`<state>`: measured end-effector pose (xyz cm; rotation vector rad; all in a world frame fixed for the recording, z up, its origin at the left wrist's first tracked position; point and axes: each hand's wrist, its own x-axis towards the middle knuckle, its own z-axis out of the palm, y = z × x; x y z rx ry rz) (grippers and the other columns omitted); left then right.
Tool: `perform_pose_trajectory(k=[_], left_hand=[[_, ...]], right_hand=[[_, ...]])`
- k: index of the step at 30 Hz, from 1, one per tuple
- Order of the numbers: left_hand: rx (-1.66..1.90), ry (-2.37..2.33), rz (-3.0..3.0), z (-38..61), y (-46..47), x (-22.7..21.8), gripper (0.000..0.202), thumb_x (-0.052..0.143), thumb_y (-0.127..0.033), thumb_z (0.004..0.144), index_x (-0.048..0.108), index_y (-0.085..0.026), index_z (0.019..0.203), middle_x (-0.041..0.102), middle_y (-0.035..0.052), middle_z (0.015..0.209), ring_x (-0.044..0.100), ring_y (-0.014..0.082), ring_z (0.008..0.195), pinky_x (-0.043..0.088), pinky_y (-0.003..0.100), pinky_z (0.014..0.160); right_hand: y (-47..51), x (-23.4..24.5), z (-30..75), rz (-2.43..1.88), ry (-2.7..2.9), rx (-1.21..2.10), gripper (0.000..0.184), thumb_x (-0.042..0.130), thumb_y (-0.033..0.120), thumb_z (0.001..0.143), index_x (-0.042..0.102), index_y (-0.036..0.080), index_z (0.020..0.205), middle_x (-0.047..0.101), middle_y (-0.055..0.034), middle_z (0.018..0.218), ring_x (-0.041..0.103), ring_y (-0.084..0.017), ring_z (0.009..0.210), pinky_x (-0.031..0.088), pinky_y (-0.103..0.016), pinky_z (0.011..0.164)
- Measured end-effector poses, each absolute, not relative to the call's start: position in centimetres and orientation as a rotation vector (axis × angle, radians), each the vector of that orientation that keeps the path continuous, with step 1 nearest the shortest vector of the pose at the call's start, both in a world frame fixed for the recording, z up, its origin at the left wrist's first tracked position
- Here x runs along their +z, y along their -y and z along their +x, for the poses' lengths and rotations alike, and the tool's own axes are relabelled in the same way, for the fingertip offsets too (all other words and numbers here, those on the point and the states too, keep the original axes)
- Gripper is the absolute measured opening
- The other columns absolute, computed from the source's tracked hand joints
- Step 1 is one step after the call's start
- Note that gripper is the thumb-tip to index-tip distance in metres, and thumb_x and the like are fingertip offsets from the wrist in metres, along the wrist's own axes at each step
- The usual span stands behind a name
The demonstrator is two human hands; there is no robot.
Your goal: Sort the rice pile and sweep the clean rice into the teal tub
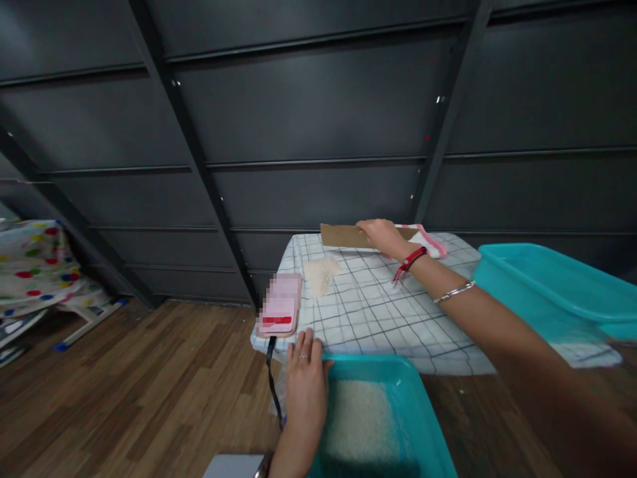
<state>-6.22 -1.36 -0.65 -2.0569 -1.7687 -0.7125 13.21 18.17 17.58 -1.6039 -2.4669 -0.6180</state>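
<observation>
My right hand (381,237) reaches to the far edge of a white checked cloth (378,312) and grips a brown cardboard piece (343,236) that stands on its edge. A small heap of white rice (321,274) lies on the cloth just in front of the cardboard. My left hand (304,375) rests flat, fingers out, on the rim of a teal tub (398,372) that holds white rice (361,421). A ring shows on one finger of that hand.
A pink phone-like case (280,305) with a black strap (273,382) lies at the cloth's left edge. A second teal tub (552,285) sits at the right. A pink-white cloth (430,242) lies behind my right wrist. Dark panelled wall behind; spotted fabric (37,262) at far left on wooden floor.
</observation>
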Motion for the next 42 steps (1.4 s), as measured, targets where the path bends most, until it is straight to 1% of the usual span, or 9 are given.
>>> perform_pose_trajectory(k=[5,8,12,16,21,29,35,39,42], left_hand=[[-0.734,1.828,-2.079,-6.1,1.5,-0.1,0.021,0.049,-0.012,0.081,0.062,-0.017,0.097,0.062,0.0166,0.121,0.052,0.0328,0.119,0.041,0.059,0.096],[-0.724,1.837,-2.049,-6.0,1.6,0.2,0.018,0.054,-0.011,0.079,0.062,-0.017,0.093,0.061,0.0160,0.123,0.046,0.0357,0.124,0.040,0.061,0.096],[-0.755,1.818,-2.033,-6.1,1.4,-0.2,0.018,0.053,-0.011,0.078,0.061,-0.018,0.092,0.055,0.0159,0.131,0.046,0.0344,0.125,0.043,0.058,0.095],[-0.783,1.790,-2.090,-6.0,1.0,-1.0,0.020,0.048,-0.006,0.079,0.059,-0.017,0.092,0.061,0.0166,0.123,0.056,0.0297,0.116,0.049,0.052,0.092],[-0.803,1.809,-2.095,-5.8,0.9,-1.4,0.021,0.047,-0.003,0.077,0.058,-0.015,0.091,0.062,0.0186,0.121,0.056,0.0304,0.114,0.048,0.053,0.093],[-0.847,1.746,-2.078,-6.0,0.9,-1.6,0.025,0.045,-0.003,0.079,0.054,-0.015,0.100,0.063,0.0185,0.120,0.058,0.0283,0.113,0.051,0.050,0.090],[-0.859,1.730,-2.059,-5.9,0.9,-1.7,0.024,0.045,-0.004,0.079,0.053,-0.014,0.099,0.063,0.0196,0.118,0.058,0.0289,0.112,0.051,0.049,0.089],[-0.876,1.764,-2.039,-5.8,0.9,-1.7,0.025,0.046,-0.003,0.078,0.053,-0.014,0.099,0.062,0.0201,0.120,0.057,0.0292,0.114,0.049,0.050,0.092],[-0.856,1.758,-2.058,-5.8,0.8,-1.8,0.026,0.046,-0.002,0.077,0.053,-0.014,0.099,0.062,0.0195,0.120,0.057,0.0289,0.114,0.050,0.050,0.091]], right_hand=[[-18.8,17.9,11.2,-1.628,2.537,-0.566,0.026,0.043,0.012,0.087,0.063,0.013,0.104,0.068,-0.0148,0.096,0.063,-0.022,0.088,0.039,-0.028,0.066],[-18.7,18.1,10.7,-1.646,2.565,-0.542,0.026,0.044,0.013,0.087,0.064,0.012,0.102,0.068,-0.0158,0.094,0.063,-0.023,0.088,0.040,-0.028,0.067],[-18.7,18.3,10.9,-1.667,2.569,-0.535,0.028,0.041,0.015,0.090,0.063,0.012,0.107,0.067,-0.0162,0.097,0.063,-0.023,0.090,0.041,-0.028,0.069],[-18.7,18.2,11.2,-1.698,2.550,-0.541,0.031,0.039,0.014,0.090,0.062,0.011,0.110,0.067,-0.0177,0.099,0.063,-0.024,0.091,0.041,-0.029,0.070],[-18.1,18.4,11.2,-1.688,2.592,-0.531,0.026,0.044,0.013,0.087,0.066,0.010,0.101,0.068,-0.0177,0.094,0.064,-0.024,0.087,0.041,-0.029,0.068],[-14.7,19.4,10.6,-1.468,2.643,-0.557,0.027,0.041,0.014,0.089,0.062,0.013,0.106,0.068,-0.0131,0.097,0.063,-0.021,0.085,0.038,-0.027,0.063],[-12.1,18.0,10.1,-1.278,2.806,-0.526,0.021,0.054,0.005,0.077,0.064,0.014,0.094,0.070,-0.0097,0.087,0.063,-0.020,0.077,0.034,-0.026,0.057],[-11.9,18.3,10.9,-1.231,2.824,-0.527,0.023,0.053,0.001,0.073,0.064,0.013,0.090,0.069,-0.0085,0.080,0.062,-0.019,0.072,0.033,-0.026,0.056],[-12.2,18.4,11.1,-1.210,2.795,-0.538,0.028,0.049,0.000,0.074,0.062,0.012,0.095,0.069,-0.0099,0.087,0.062,-0.019,0.077,0.035,-0.027,0.059]])
